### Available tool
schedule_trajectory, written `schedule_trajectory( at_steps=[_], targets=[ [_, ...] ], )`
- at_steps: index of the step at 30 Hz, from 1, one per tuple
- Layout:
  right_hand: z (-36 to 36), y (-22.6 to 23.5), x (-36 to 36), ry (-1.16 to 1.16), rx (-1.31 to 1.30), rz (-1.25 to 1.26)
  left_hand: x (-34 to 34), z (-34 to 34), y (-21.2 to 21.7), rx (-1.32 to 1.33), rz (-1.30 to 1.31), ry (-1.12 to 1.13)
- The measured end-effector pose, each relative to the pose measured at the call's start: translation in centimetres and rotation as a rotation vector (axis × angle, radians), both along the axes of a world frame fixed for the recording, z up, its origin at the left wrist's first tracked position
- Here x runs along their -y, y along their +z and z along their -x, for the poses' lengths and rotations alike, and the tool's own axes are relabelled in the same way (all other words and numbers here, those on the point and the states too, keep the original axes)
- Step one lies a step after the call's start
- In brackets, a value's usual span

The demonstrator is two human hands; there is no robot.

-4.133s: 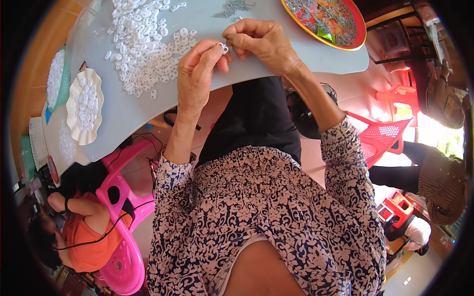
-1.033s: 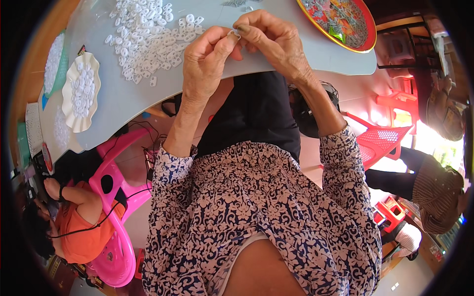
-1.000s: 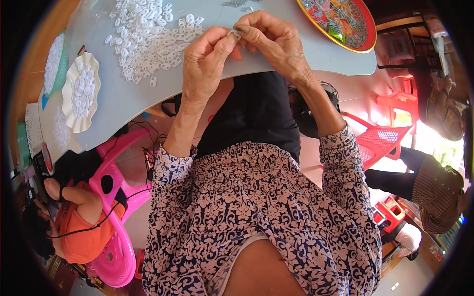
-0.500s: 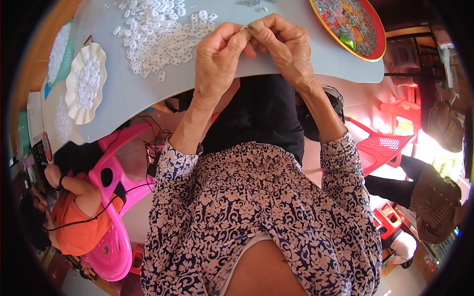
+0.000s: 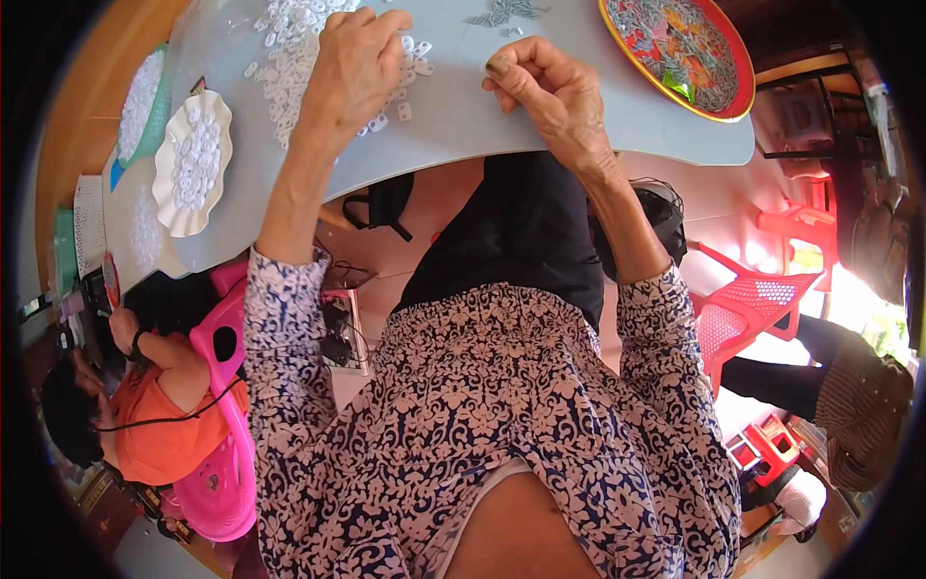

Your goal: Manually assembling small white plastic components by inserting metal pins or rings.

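Note:
On the grey-blue table, a loose pile of small white plastic pieces with holes (image 5: 287,92) spreads out at the upper left. My left hand (image 5: 355,72) hovers over the pile's right part and hides some of it. Its fingers are bent and apart, the tips partly hidden, and I see nothing in them. To the right, above the table's near edge, my right hand (image 5: 552,89) keeps thumb and index finger pressed together. Whatever is in that pinch is too small to make out. Some small grey metal pieces (image 5: 508,12) lie beyond it at the top edge.
A red round tray (image 5: 745,96) of grey metal pieces stands at the right. A cream wavy dish (image 5: 172,214) of white pieces and a green basket (image 5: 154,121) stand left. Someone in orange (image 5: 174,439) sits left by a pink chair (image 5: 227,492); a red chair (image 5: 743,299) stands right.
My hands were together at the fingertips; now they are apart. The left hand has moved left over the white pieces, while the right stays near its place, still pinched.

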State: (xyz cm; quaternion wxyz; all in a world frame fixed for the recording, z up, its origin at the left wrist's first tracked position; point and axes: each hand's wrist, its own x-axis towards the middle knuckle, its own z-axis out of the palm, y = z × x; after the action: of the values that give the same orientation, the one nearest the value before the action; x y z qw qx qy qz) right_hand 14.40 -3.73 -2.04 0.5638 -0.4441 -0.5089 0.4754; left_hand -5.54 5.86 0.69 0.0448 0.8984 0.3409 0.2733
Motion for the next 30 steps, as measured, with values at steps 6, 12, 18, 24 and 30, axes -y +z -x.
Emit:
schedule_trajectory(
  at_steps=[6, 12, 18, 24, 30],
  targets=[
    [0.1, 0.2, 0.2, 0.022, 0.02, -0.035, -2.4, 0.6, -0.5, -0.236, -0.032, -0.142],
    [0.0, 0.5, 0.5, 0.017, -0.002, -0.03, -3.4, -0.1, -0.6, -0.243, 0.094, -0.157],
    [0.3, 0.3, 0.4, -0.035, 0.056, -0.041, -3.6, -0.1, -2.1, -0.088, -0.122, -0.111],
    [0.1, -0.1, 0.2, -0.084, 0.011, -0.057, -1.0, -1.6, 0.2, 0.619, 0.875, -0.073],
    [0.2, -0.1, 0.1, -0.094, -0.047, -0.05, 1.6, -2.9, 0.6, 0.658, 1.126, -0.107]
  ],
)
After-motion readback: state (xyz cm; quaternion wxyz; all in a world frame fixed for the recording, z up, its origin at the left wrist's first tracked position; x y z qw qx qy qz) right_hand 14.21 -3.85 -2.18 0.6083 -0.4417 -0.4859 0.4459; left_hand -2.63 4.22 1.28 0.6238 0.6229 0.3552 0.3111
